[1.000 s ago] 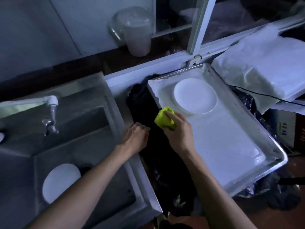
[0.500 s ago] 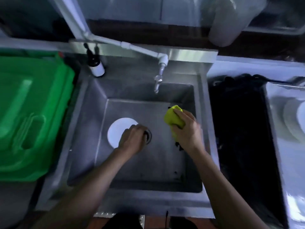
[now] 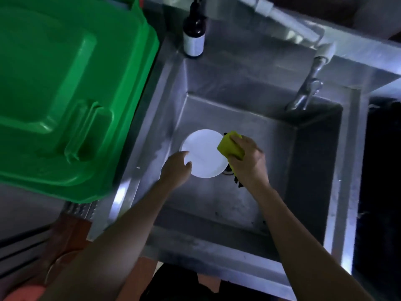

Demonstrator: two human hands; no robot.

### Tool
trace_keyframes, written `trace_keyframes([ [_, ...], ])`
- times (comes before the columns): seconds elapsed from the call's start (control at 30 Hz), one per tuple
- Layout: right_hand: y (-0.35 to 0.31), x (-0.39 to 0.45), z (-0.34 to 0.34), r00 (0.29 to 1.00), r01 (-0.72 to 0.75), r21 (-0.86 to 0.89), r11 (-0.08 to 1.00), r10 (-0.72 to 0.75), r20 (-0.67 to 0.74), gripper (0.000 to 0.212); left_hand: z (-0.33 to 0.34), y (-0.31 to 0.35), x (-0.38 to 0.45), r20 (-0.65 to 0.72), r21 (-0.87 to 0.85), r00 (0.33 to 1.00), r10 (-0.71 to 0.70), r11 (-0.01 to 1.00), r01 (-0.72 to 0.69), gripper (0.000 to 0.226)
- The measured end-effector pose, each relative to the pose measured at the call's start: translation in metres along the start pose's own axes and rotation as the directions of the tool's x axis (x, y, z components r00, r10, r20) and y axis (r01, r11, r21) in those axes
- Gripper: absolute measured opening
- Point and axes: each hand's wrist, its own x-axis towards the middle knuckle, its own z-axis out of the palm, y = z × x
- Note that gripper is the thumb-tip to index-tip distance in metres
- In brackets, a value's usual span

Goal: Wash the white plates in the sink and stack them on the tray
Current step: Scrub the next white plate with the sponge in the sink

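Left hand (image 3: 176,168) touches white plate (image 3: 204,154); right hand (image 3: 247,161) grips yellow sponge (image 3: 230,146).

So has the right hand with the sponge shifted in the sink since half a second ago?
Yes. The right hand has carried the yellow sponge leftward, away from the sink's right wall and onto the white plate's right edge beside the drain.

A green bin (image 3: 65,88) is sitting as the landmark, its lid filling the upper left. Just right of the bin's top corner a dark bottle (image 3: 193,35) with a white label is standing upright. Well right of the bin a tap (image 3: 306,90) is hanging from a white pipe (image 3: 288,22).
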Motion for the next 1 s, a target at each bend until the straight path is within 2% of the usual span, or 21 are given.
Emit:
trace_keyframes([
  [0.13,0.009,0.023,0.03,0.999,-0.009,-0.012,1.0,0.009,0.043,0.055,0.006,-0.016,0.027,-0.008,-0.033,0.999,-0.054,0.998,0.053,0.05],
  [0.27,0.021,0.044,0.053,0.997,-0.007,-0.008,1.0,0.008,0.073,0.055,0.016,-0.024,0.053,-0.033,-0.092,0.994,-0.104,0.991,0.101,0.04],
  [0.5,0.044,0.066,0.079,0.991,0.01,-0.013,1.0,-0.008,0.134,0.055,0.045,-0.032,0.084,0.021,-0.155,0.978,-0.206,0.966,0.207,0.051],
  [0.7,0.061,0.072,0.087,0.989,0.025,-0.012,1.0,-0.023,0.143,0.055,0.056,-0.035,0.097,-0.05,-0.262,0.961,-0.274,0.932,0.252,0.049],
  [0.8,0.067,0.073,0.088,0.992,0.012,-0.004,1.0,-0.011,0.128,0.055,0.059,-0.033,0.1,-0.082,-0.355,0.942,-0.326,0.893,0.278,0.043],
  [1.0,0.077,0.069,0.083,0.992,-0.034,0.002,0.999,0.034,0.118,0.055,0.065,-0.025,0.102,-0.086,-0.548,0.896,-0.436,0.772,0.323,0.052],
])
